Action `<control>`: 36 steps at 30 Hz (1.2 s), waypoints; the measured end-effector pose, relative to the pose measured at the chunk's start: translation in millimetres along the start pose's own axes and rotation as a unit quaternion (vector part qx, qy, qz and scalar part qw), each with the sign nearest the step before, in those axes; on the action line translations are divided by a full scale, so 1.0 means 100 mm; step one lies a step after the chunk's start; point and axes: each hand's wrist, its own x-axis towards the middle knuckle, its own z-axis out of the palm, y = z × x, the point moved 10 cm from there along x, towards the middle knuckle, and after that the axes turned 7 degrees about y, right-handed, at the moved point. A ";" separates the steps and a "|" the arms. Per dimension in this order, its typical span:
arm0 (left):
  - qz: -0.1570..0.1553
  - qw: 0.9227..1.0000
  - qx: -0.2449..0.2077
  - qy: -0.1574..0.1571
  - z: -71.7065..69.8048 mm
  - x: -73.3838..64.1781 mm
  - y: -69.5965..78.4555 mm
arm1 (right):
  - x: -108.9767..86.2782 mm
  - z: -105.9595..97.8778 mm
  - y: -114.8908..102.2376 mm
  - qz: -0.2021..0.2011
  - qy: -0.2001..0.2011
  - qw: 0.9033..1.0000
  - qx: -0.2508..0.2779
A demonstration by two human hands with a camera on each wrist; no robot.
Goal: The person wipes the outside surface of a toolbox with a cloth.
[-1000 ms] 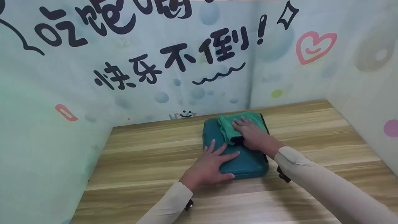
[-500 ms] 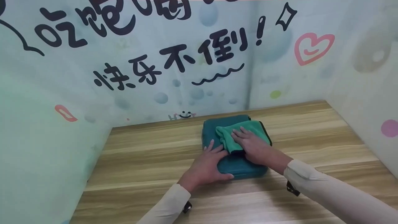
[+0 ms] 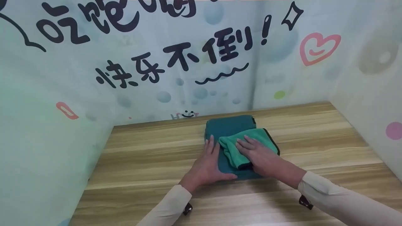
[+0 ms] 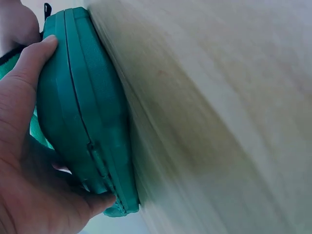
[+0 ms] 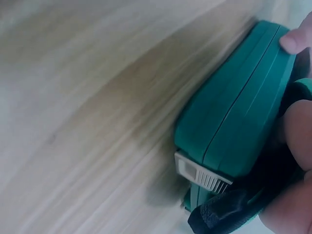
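A teal hard plastic case (image 3: 230,124) lies flat on the wooden table, long side running away from me. My left hand (image 3: 205,164) steadies its near left corner, thumb along the near edge and fingers stretched up the left edge. Over the case's right half is a green cloth (image 3: 230,153) with black trim, its right end hanging past the edge. My right hand (image 3: 260,157) lies flat on that cloth, fingers extended. A pale ridged latch (image 5: 200,173) shows on the case's side in the right wrist view. The cloth covers much of the lid.
The wooden table (image 3: 150,157) has bare surface on both sides of the case. Behind stands a pale printed wall (image 3: 141,103) with black lettering, close to the case's far end. Side walls (image 3: 37,157) bound the table left and right.
My right hand has drawn the cloth toward me and slightly right over the case, baring its far end. My left hand's spread fingers have come together along the left edge.
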 end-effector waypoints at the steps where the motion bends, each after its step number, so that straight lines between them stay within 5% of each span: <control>1: -0.002 1.000 -0.004 0.002 0.01 0.00 -0.01 | -0.02 0.00 -0.02 0.000 -0.002 1.000 0.000; 14: 0.009 0.999 -0.031 0.005 0.01 -0.02 -0.02 | -0.08 0.00 -0.37 -0.017 -0.032 0.999 0.035; 27: 0.035 0.999 -0.017 0.000 -0.02 -0.05 0.00 | 0.14 0.02 -0.35 0.008 -0.026 0.999 0.025; 36: 0.030 0.999 -0.026 -0.002 -0.03 -0.09 -0.02 | 0.26 0.05 -0.26 0.038 -0.059 0.997 0.038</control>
